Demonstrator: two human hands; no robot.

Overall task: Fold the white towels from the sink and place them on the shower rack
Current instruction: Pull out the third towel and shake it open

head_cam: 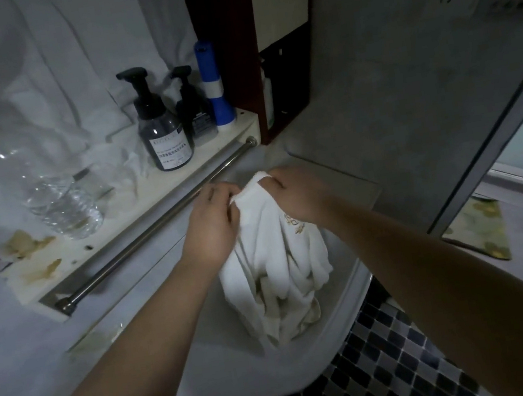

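Observation:
A white towel [274,264] with gold embroidery hangs bunched over the white sink [348,300], its lower folds resting in the basin. My left hand [213,226] pinches the towel's top edge from the left. My right hand [300,195] grips the same top edge from the right, close beside the left hand. Both hands hold the towel lifted just in front of the metal towel bar [154,221].
A cream shelf [95,241] above the bar carries two dark pump bottles [163,127], a blue and white bottle [215,88] and a clear plastic bottle [58,202]. A mirror door [424,86] stands at right. Dark mosaic floor tiles [393,365] lie below the sink.

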